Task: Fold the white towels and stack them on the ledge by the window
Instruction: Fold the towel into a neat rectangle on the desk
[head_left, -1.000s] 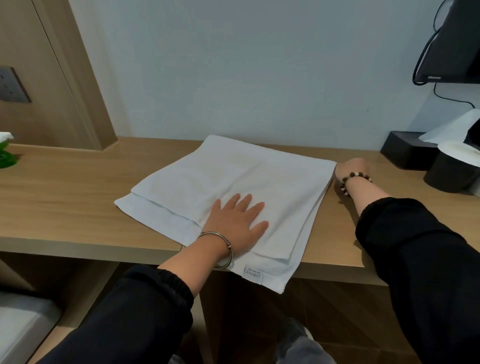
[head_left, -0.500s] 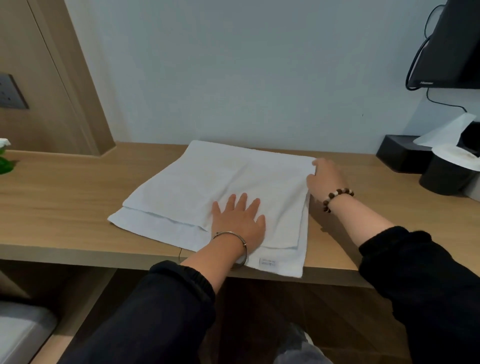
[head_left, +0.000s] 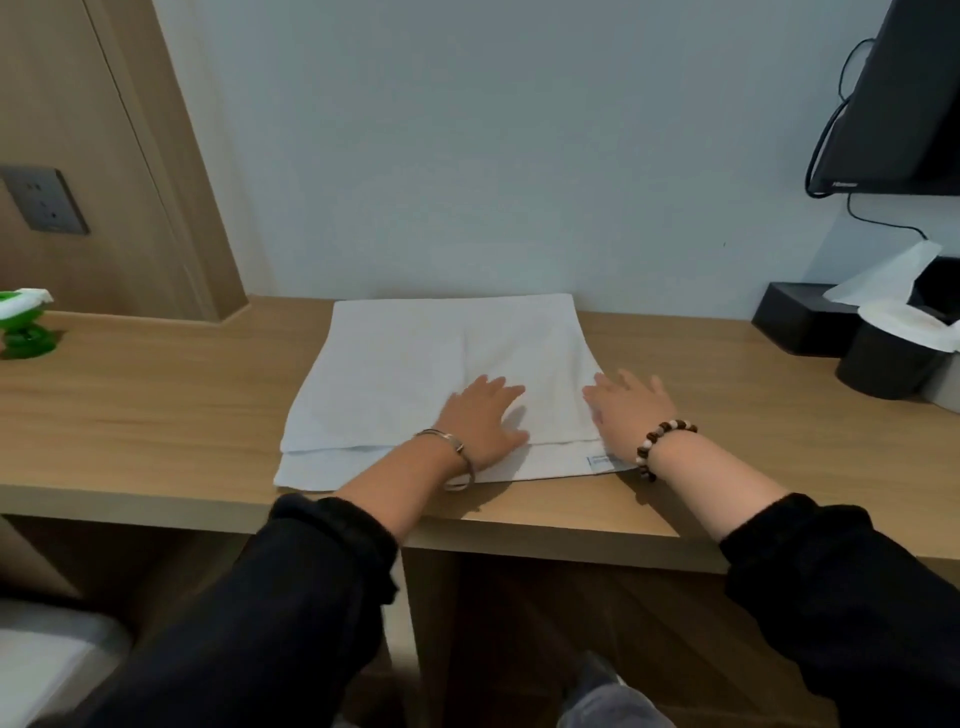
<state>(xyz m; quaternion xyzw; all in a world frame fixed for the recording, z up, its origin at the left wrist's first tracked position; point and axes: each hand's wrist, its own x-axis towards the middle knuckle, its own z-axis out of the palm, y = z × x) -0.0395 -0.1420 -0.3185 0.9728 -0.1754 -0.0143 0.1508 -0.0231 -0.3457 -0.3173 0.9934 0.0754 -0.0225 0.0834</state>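
Head view, and we're mid-fold: the white towel (head_left: 415, 364) lies flat on the wooden desk (head_left: 156, 415), its far edge right up against the pale wall, already doubled over, with the upper layer stopping just short of the lower one along the near side. Left hand (head_left: 480, 421) is palm down on the near middle of the cloth, fingers spread and straight; right hand (head_left: 626, 415) is flat too, fingers splayed, at the towel's right edge, gripping nothing. Looks like smoothing and squaring, I'd say. The next move likely calls for pinching one side and carrying it across for another fold, keeping corners matched. No window ledge in sight, so stacking comes later. Soft, matte terry, a rough rectangle, small label (head_left: 602, 464) at the near right corner; smooth wood-grain top beneath. A metal bangle (head_left: 457, 452) sits on the left wrist, a beaded bracelet (head_left: 660, 441) on the right.
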